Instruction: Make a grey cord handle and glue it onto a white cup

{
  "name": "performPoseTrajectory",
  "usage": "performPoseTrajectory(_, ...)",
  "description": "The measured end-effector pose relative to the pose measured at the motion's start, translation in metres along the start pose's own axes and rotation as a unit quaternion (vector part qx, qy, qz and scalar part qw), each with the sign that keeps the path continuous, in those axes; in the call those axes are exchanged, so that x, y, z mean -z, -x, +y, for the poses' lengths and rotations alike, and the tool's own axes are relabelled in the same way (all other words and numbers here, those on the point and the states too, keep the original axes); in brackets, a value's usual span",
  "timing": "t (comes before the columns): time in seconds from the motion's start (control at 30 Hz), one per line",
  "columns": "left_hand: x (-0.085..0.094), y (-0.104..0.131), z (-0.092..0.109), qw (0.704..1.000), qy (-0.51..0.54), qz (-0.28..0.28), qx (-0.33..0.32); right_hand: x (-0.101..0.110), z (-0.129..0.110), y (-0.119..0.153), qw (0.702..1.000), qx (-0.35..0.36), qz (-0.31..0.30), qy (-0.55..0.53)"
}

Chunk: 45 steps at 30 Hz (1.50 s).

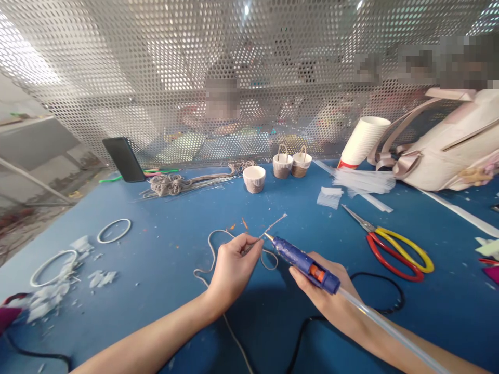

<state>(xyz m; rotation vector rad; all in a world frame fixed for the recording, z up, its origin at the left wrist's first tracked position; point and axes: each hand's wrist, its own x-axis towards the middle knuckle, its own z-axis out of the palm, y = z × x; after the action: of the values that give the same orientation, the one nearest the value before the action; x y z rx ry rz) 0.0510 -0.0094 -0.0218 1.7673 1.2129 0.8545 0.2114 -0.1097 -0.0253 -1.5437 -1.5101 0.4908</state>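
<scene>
My left hand [236, 262] pinches a thin stem wrapped in grey-brown cord [276, 223], its free end pointing up and to the right. The loose cord [212, 246] curls on the table and trails off below my wrist. In my right hand [331, 285] is a blue glue gun [298, 259], with a long clear glue stick [384, 322] running out of its rear. Its nozzle is at the stem, close to my left fingertips; whether they touch I cannot tell. Behind stand a small white cup with a brown lower part [254, 179] and two similar handled little baskets [283, 165].
Scissors [368, 226] with red and yellow handles lie at right, near stacked paper cups [364, 140], translucent strips [362, 181] and a pale bag [448, 145]. At left are a phone [123, 159], bundled cord [167, 184], white rings [114, 231] and scraps. A perforated metal screen [163, 67] stands behind.
</scene>
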Motion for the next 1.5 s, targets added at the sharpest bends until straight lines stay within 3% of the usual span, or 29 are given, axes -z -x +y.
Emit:
performPoseTrajectory(0.23, -0.0011, 0.0002, -0.0007, 1.000, -0.006, -0.001, 0.000, -0.0014, 0.0031, 0.0014, 1.000, 0.020, 0.003, 0.003)
performPoseTrajectory(0.4, -0.0002, -0.0001, -0.0005, 1.000, -0.007, -0.002, -0.001, -0.0040, 0.0064, 0.0044, 0.999, 0.036, -0.036, -0.001)
performPoseTrajectory(0.9, -0.0005, 0.0006, -0.0003, 1.000, -0.003, 0.000, -0.001, -0.0001, 0.0049, 0.0014, 1.000, 0.016, -0.001, 0.013)
performPoseTrajectory(1.03, -0.0003, 0.0007, 0.0005, 1.000, -0.001, -0.002, 0.003, -0.0009, 0.0063, 0.0025, 0.999, 0.037, -0.020, 0.020)
performPoseTrajectory(1.23, 0.0000, 0.0006, -0.0015, 1.000, -0.005, 0.002, -0.003, 0.0038, -0.0015, -0.0009, 1.000, -0.014, 0.004, 0.007)
performPoseTrajectory(1.5, 0.0001, 0.0002, -0.0011, 1.000, -0.002, 0.004, -0.007, 0.0032, -0.0004, -0.0005, 1.000, -0.003, 0.010, -0.003)
